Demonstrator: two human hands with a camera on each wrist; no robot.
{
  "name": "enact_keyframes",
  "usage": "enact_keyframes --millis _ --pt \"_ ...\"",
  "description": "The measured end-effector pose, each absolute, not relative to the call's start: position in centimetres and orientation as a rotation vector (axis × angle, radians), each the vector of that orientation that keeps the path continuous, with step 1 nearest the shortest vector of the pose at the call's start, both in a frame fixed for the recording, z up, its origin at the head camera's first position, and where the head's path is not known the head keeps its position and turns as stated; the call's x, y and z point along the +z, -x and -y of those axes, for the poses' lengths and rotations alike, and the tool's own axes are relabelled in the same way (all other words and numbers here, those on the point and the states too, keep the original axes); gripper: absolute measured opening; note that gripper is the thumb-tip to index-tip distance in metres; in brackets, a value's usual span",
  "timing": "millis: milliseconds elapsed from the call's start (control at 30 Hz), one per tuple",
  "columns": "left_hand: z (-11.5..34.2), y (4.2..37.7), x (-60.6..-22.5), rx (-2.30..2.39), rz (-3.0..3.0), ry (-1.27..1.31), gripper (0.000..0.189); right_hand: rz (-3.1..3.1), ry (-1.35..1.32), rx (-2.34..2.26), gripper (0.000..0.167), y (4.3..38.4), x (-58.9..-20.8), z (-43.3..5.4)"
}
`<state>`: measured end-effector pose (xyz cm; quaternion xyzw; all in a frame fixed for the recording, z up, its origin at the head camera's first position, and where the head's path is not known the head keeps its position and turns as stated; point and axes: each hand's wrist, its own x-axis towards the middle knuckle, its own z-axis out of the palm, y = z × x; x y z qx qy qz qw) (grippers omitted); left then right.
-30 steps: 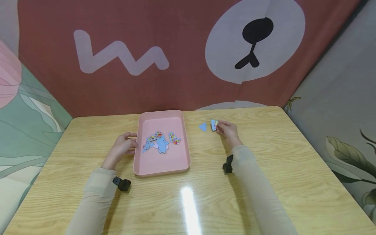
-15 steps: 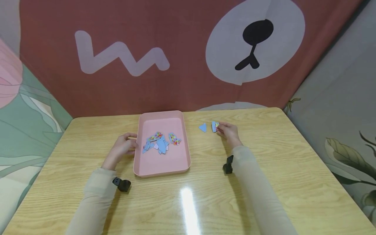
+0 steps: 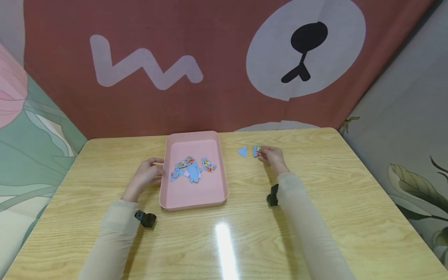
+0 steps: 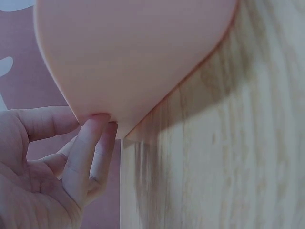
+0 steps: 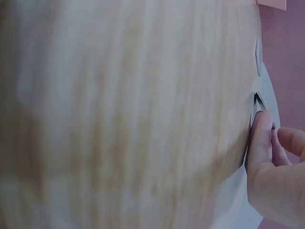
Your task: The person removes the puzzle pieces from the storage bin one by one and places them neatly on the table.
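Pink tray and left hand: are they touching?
Touching: the left wrist view shows the left hand with fingertips against the outer side of the pink tray.

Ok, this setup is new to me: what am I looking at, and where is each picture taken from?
There is no machine: it is a person working bare-handed. The wide picture comes from a camera on the head, looking forward and down. The other two come from cameras worn on the wrists, seemingly the black blocks. On the table sits a pink tray with blue, pale and multicoloured pieces in it. The left hand touches the tray's left edge. The right hand pinches a patterned piece, with a blue triangle lying near it.
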<state>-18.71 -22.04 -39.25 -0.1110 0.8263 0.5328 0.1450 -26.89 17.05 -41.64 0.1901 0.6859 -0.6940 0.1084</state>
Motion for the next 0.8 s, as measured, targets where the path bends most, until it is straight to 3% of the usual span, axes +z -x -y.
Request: enact_keyframes --millis 600,800 --pt "22.1 18.8 -39.3 1.527 -2.375 0.311 0.056 -2.259 -0.579 -1.860 0.042 27.7 -41.8 -16.8" --pt "22.0 18.7 -39.2 1.500 -2.390 0.316 0.055 -2.265 -0.365 -1.913 0.039 27.4 -41.2 -14.9"
